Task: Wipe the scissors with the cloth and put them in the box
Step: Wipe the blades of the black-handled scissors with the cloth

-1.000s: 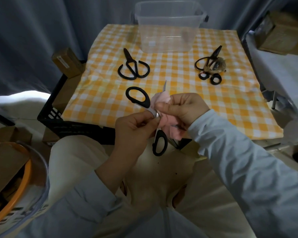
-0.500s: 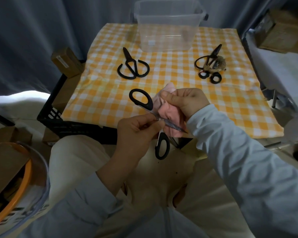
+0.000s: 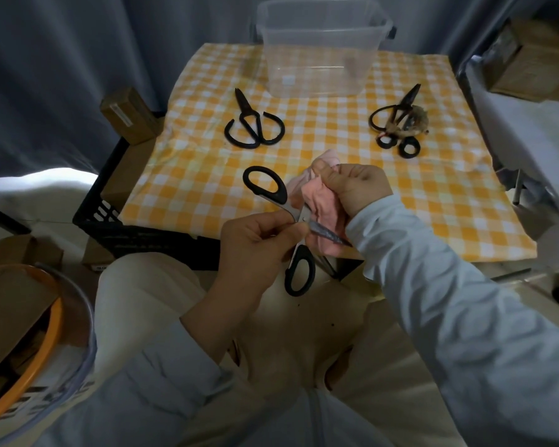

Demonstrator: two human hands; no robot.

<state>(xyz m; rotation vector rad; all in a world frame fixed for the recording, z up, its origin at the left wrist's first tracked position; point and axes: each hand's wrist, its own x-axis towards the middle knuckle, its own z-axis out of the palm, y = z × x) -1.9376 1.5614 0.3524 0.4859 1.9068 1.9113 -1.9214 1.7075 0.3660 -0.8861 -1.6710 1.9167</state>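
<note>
My left hand [image 3: 255, 243] pinches a pair of black-handled scissors [image 3: 268, 188] near the pivot, blades spread wide. One handle loop points up-left, the other [image 3: 300, 274] hangs down. My right hand [image 3: 355, 187] grips a crumpled pink cloth [image 3: 321, 201] wrapped round the upper blade. The other blade [image 3: 328, 235] sticks out to the right below the cloth. The clear plastic box [image 3: 320, 46] stands at the table's far edge with no scissors in it.
A black pair of scissors [image 3: 252, 124] lies on the yellow checked tablecloth [image 3: 207, 175] at the left. Two more pairs [image 3: 397, 124] lie at the right with a brownish clump. A black crate [image 3: 110, 217] and cardboard boxes [image 3: 129, 114] stand left of the table.
The scissors have turned: a blade that pointed up a second ago now points right and down. My right hand with the cloth has shifted up along the other blade.
</note>
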